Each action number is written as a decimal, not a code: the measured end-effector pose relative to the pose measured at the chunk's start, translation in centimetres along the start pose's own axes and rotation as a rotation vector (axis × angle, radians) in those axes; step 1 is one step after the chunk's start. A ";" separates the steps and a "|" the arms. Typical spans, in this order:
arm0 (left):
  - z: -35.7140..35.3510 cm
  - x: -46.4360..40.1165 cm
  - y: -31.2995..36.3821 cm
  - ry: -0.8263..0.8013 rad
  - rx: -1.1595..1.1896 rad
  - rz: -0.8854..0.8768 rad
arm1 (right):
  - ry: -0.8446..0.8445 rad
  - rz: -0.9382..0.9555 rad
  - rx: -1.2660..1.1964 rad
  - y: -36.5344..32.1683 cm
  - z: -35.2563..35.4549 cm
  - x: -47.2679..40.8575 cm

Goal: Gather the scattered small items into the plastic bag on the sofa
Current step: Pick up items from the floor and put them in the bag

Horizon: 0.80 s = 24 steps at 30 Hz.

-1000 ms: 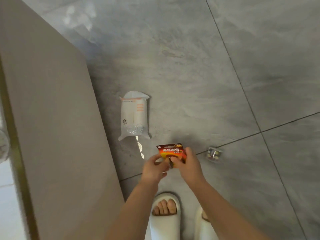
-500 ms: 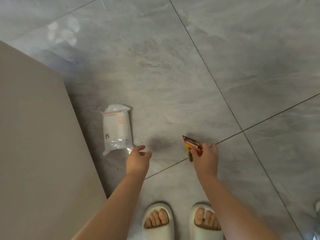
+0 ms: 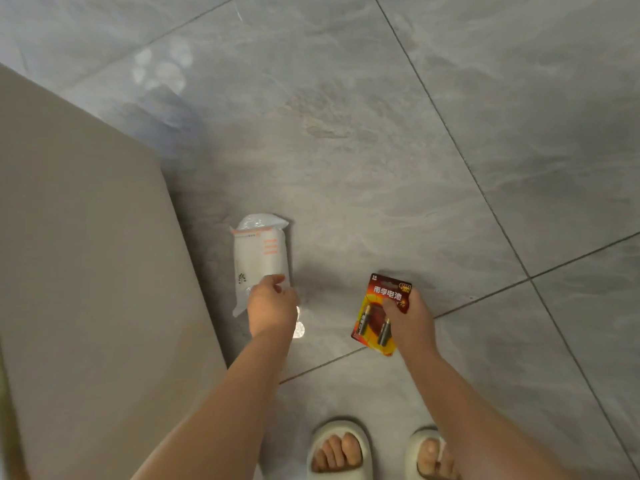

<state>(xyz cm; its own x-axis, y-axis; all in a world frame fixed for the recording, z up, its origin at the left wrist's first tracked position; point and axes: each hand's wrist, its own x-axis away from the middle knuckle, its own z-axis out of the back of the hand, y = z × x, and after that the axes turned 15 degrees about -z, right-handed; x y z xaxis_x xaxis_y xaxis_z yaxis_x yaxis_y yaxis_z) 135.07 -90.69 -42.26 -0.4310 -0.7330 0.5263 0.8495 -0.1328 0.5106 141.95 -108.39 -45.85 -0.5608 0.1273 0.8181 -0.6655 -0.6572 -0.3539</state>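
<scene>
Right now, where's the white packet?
In the head view the white packet lies on the grey tiled floor, left of centre beside the beige panel, with the left hand over its near end.

From my head the single wide-angle camera looks steeply down past my forearms at the grey tiled floor [image 3: 398, 168], my slippers [image 3: 341, 448] at the bottom edge, a beige slab [image 3: 86, 271] filling the view left of them.

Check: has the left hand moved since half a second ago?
Yes. The left hand has reached forward onto the white packet lying on the floor.
</scene>
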 end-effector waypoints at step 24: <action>3.2 -1.9 0.3 -0.083 0.200 0.149 | -0.081 0.007 -0.072 -6.5 -0.9 3.3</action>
<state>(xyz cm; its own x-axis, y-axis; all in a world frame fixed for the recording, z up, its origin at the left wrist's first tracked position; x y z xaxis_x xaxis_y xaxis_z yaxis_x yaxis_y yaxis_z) 135.19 -87.18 -40.95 -0.3364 -0.6761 0.6555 0.8320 0.1126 0.5432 144.01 -103.01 -41.28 -0.5260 0.0603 0.8483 -0.6969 -0.6022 -0.3893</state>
